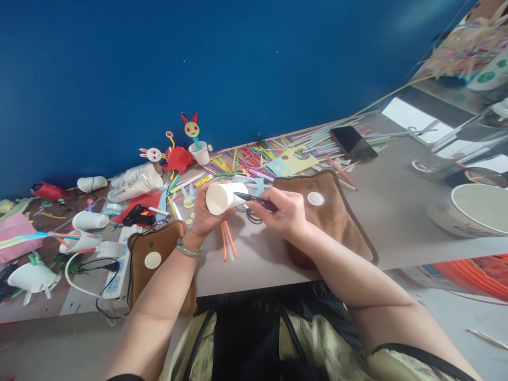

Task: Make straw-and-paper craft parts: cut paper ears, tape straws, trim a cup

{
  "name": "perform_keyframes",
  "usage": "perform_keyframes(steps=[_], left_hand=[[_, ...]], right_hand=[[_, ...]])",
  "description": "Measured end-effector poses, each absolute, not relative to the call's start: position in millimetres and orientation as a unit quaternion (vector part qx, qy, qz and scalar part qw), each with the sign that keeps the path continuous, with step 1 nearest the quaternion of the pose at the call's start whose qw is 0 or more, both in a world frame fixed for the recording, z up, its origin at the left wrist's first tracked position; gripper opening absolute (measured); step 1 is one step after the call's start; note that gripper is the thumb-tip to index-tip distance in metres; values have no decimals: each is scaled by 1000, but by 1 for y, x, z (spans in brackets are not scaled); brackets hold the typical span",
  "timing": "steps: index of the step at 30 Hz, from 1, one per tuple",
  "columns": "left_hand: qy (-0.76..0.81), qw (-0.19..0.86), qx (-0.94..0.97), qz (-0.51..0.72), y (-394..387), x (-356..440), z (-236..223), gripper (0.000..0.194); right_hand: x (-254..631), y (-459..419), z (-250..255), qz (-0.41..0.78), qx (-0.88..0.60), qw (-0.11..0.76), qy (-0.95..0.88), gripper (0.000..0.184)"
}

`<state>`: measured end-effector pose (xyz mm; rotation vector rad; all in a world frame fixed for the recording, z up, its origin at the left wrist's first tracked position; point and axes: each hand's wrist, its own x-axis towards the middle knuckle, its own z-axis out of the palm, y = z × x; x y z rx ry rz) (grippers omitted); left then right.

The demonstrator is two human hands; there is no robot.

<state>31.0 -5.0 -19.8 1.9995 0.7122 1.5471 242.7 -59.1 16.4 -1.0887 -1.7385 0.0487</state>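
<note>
My left hand [203, 219] grips a white paper cup [217, 199] turned on its side, fingers wrapped round it. In my right hand [286, 210] is a slim black pointed tool [257, 199]; its tip touches or nearly touches the cup's side. I cannot tell whether it is a knife or a pen. Dark rings [254, 216] lie just under the tool. Orange straws [228, 241] lie on the table [254, 264] below the cup. A cut-out rabbit head [188, 198] is just left of my left hand.
Brown padded pouches [329, 211] lie beside my arms. Coloured sticks and straws [254, 157] cover the back, near a phone [353, 143]. Stacked paper cups [138, 182], a power strip [121, 264] with cables and finished cup figures [198, 151] are left. A large tub [476, 211] stands right.
</note>
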Motion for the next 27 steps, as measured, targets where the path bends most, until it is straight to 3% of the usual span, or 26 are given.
perform_keyframes(steps=[5, 17, 27], left_hand=[[297, 291, 710, 568, -4, 26, -27, 74], [250, 585, 589, 499, -1, 23, -37, 78], [244, 641, 571, 451, -4, 22, -33, 80]], right_hand=[[243, -57, 15, -29, -435, 525, -730, 34], [244, -56, 16, -97, -393, 536, -741, 31], [244, -55, 15, -74, -394, 544, -737, 30]])
